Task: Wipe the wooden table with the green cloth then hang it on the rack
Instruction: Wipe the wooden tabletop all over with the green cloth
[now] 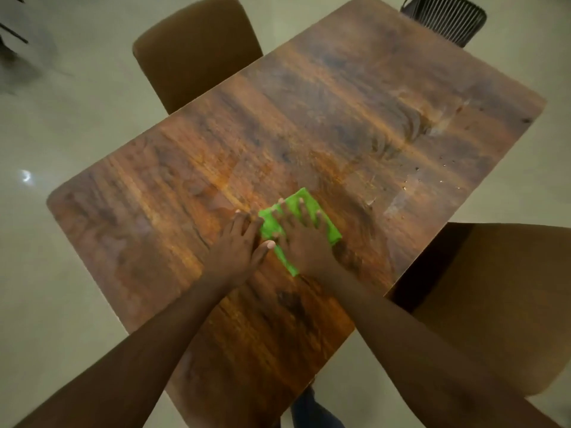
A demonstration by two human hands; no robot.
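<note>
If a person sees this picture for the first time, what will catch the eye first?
The bright green cloth stands out, lying flat near the middle of the wooden table. The right hand presses on it with spread fingers, and the left hand rests on the wood just beside it.

No text, label, brand, number or sign can be read anywhere in this view; the wooden table (309,125), the green cloth (304,208) and the brown chairs (197,47) carry no writing
</note>
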